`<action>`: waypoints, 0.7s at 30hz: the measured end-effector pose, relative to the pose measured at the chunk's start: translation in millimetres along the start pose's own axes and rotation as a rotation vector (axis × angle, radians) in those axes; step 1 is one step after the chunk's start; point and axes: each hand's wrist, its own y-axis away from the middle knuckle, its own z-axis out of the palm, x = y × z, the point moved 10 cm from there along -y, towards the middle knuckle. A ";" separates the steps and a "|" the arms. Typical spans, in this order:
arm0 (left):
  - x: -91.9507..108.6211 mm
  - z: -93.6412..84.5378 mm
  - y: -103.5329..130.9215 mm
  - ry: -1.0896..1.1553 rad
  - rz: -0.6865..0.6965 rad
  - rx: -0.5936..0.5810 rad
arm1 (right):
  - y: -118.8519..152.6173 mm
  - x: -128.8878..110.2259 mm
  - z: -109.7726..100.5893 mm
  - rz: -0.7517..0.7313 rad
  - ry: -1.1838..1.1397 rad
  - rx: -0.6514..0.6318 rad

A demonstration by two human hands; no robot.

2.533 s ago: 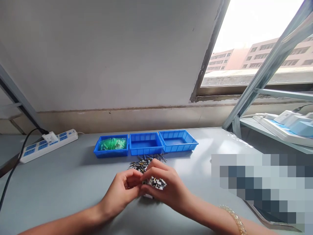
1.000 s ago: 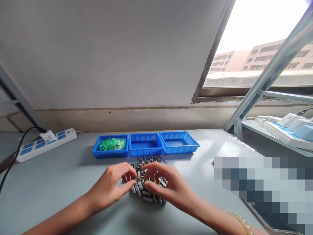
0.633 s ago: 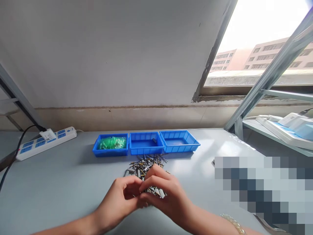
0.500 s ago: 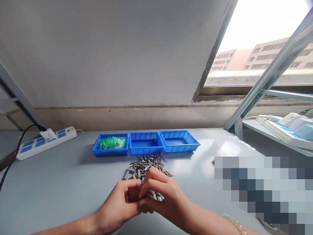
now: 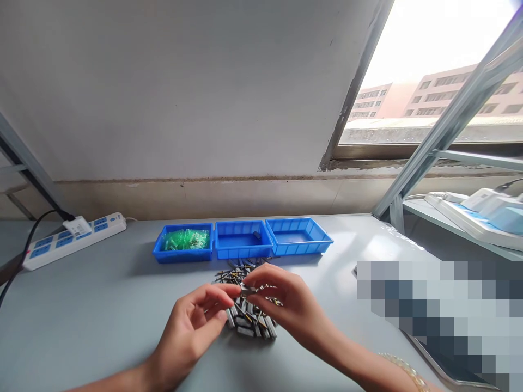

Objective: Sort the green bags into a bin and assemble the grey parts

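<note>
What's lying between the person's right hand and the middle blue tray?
In the head view, the far edge of a pile of small parts lies on the table between the right hand and the middle blue tray.

This looks like a workshop, a corner set up for small assembly or sorting. A plain grey bench (image 5: pixel 102 310) stands against a scuffed wall (image 5: pixel 175 98), with three blue bins (image 5: pixel 244 253) in a row and loose metal parts (image 5: pixel 245 330) heaped before them. A power strip (image 5: pixel 73 244) lies at the left; steel framing (image 5: pixel 433 136) rises at both ends. Through the window (image 5: pixel 425 38) I see a long pink block (image 5: pixel 445 90), much like a factory's.
</note>
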 end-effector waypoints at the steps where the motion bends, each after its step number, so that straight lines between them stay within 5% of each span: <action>1: 2.2 1.9 1.5 -0.008 0.019 -0.016 | -0.1 6.8 3.3 0.064 -0.059 -0.023; 8: 27.4 7.4 4.6 -0.101 0.110 -0.078 | 0.7 21.2 23.4 0.241 -0.331 -0.128; 12: 45.5 -15.3 -15.6 -0.390 0.147 0.030 | -19.9 7.3 -4.2 0.049 0.047 -0.073; 15: 45.6 -19.1 -33.9 -0.730 0.114 -0.062 | -43.6 -9.9 -30.1 -0.207 0.562 0.061; 21: 26.2 -28.7 -40.5 -0.984 0.068 -0.110 | -70.5 -1.2 -47.4 -0.277 0.721 0.158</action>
